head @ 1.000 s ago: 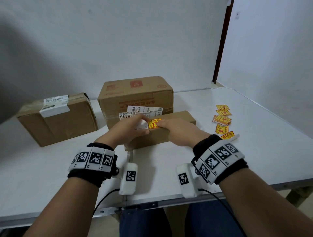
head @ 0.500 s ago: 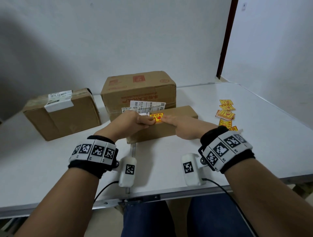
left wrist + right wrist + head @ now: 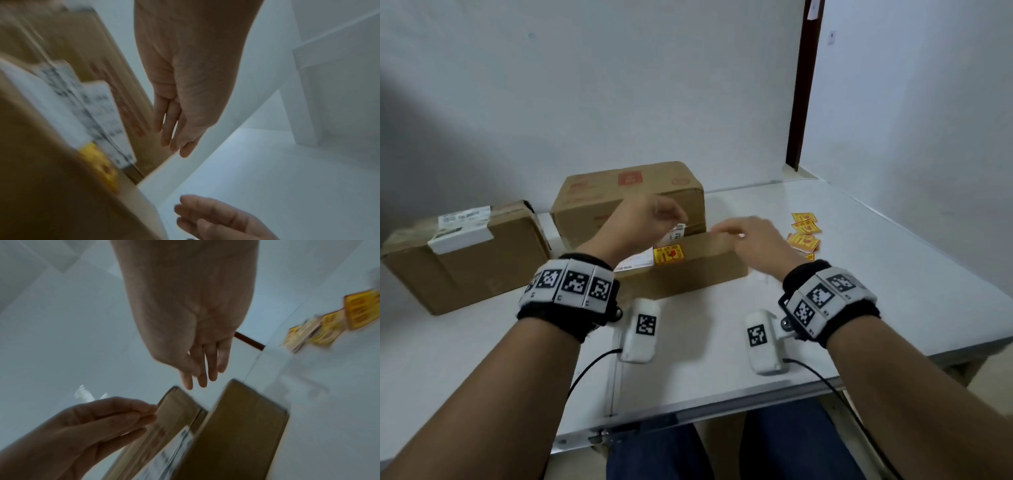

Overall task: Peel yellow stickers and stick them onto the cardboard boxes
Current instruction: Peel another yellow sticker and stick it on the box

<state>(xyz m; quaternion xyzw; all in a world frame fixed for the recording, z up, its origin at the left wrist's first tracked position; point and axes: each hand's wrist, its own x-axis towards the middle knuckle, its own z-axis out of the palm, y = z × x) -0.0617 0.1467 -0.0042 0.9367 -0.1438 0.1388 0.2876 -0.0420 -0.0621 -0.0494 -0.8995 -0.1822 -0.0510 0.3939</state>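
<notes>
Your left hand [image 3: 643,222] and right hand [image 3: 753,236] float with loose, empty fingers above the flat brown cardboard box [image 3: 698,270] wearing a yellow sticker [image 3: 668,254].

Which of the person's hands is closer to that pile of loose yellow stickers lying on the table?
The right hand is nearer: it hovers just beside the loose yellow stickers, above the flat box. The left hand is farther away, across that box.

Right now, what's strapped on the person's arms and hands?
Bare forearms, no sleeves. Each wrist has a black band carrying white blocks printed with black square codes. A white oblong camera unit, also code-marked, hangs inside each wrist, trailing a thin black cable. Left hand and right hand are gloveless.
</notes>
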